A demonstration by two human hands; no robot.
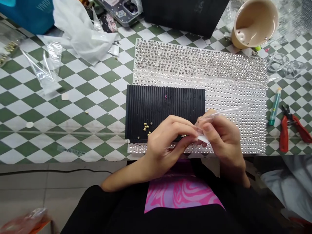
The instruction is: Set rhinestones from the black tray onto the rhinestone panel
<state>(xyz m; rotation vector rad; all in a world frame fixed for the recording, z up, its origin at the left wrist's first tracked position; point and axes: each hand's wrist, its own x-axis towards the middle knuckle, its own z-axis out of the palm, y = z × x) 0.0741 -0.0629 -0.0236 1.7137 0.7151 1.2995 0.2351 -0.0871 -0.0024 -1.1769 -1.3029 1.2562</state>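
Clear thin plastic strip is w/ both hands, over front edge of silver rhinestone-studded mat. Long axis slants: free end pts up-right, away from person; near end hidden by fingers, so exact shape n/c. L hand & R hand: grip closed on both, fingertips pinching near end; small white piece sticks out below.

Counter: green/white diamond check; grey tiled floor below, w/ thin black cable.

Black ribbed rectangular board overlaps mat, few oval gold beads on it; L hand blocks its lower R part. To R: teal tube w/ pale tip, red-handled pliers, jaws pointing away. Far side: beige round cup, big black box, crumpled white sheet.
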